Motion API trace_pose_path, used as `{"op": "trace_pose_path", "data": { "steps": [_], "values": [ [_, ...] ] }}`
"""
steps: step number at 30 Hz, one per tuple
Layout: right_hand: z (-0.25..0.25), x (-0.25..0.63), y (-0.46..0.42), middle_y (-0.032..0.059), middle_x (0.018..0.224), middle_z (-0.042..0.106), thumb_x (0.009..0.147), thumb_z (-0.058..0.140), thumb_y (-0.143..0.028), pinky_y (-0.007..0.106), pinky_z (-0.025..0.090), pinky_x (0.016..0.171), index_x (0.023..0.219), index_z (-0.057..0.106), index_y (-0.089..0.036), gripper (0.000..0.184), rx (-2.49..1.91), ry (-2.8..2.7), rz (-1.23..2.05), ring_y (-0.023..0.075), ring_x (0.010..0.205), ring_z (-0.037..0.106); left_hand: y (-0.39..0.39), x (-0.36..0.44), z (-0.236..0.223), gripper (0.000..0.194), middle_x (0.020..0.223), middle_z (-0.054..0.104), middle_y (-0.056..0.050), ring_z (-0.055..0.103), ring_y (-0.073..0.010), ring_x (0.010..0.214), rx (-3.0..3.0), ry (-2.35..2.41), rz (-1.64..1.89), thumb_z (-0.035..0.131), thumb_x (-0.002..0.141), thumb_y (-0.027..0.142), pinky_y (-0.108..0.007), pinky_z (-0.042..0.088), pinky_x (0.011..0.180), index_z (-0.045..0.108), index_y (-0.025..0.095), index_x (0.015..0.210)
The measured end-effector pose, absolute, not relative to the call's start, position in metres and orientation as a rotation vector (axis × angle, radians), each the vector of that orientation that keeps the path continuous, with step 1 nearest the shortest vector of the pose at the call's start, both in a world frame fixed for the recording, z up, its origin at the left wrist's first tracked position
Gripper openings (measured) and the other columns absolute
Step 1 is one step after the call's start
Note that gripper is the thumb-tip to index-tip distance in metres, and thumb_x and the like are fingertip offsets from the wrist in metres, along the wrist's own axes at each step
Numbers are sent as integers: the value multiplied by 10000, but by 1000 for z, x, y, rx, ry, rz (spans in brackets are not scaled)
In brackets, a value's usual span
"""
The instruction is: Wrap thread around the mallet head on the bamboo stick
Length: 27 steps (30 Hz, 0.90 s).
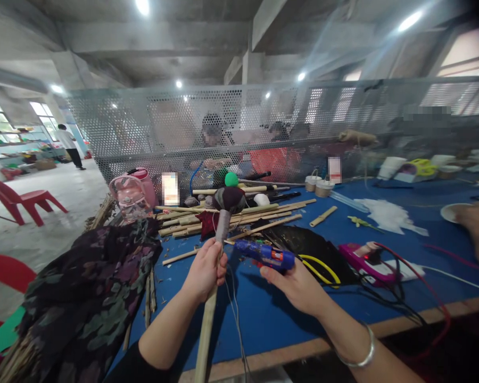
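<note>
A person's two bare hands work over a blue tabletop (259, 324). The left hand (205, 270) is closed around a pale bamboo stick (207, 332), held tilted slightly, its lower end near the front edge. Above the fist the stick is covered in grey wrapping (222, 226), and a dark rounded head (228, 199) tops it. Loose grey yarn (236, 314) hangs beside the stick.

The right hand (295, 282) is curled around a blue glue gun (263, 254), whose nozzle points at the wrapping just above the left fist; whether it touches is unclear. A silver bangle (368, 348) circles the right wrist.

Behind the hands lie cut bamboo pieces (183, 227) and a bright green ball (231, 180). To the right are a yellow loop (319, 270) and a magenta-and-white power strip (373, 264); to the left, a dark floral cloth (91, 282). A perforated metal screen (171, 122) stands behind everything on the tabletop.
</note>
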State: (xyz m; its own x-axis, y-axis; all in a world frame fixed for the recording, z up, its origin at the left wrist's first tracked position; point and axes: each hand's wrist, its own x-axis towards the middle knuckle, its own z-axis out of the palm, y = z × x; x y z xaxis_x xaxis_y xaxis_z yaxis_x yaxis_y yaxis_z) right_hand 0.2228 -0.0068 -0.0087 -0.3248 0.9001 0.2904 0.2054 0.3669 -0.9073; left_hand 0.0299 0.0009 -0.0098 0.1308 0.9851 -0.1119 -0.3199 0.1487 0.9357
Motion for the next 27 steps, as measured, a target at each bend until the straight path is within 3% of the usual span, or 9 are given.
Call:
{"op": "trace_pose_path", "data": {
  "steps": [7,27],
  "values": [
    [-10,212,-1,71,980,668,803,553,-359,345,465,858,1019,628,-171,296,-923,-1792,838,215,910,608,1,31,-10,225,547,405,87,270,-29,329,951,952,1178,475,790,407,-131,202,290,343,225,777],
    [-11,213,0,73,1002,666,813,538,-368,363,443,898,1061,617,-168,328,-946,-1809,854,231,972,588,2,33,-11,244,552,420,83,280,-30,335,972,952,1172,490,775,419,-133,212,290,349,221,785]
  ]
}}
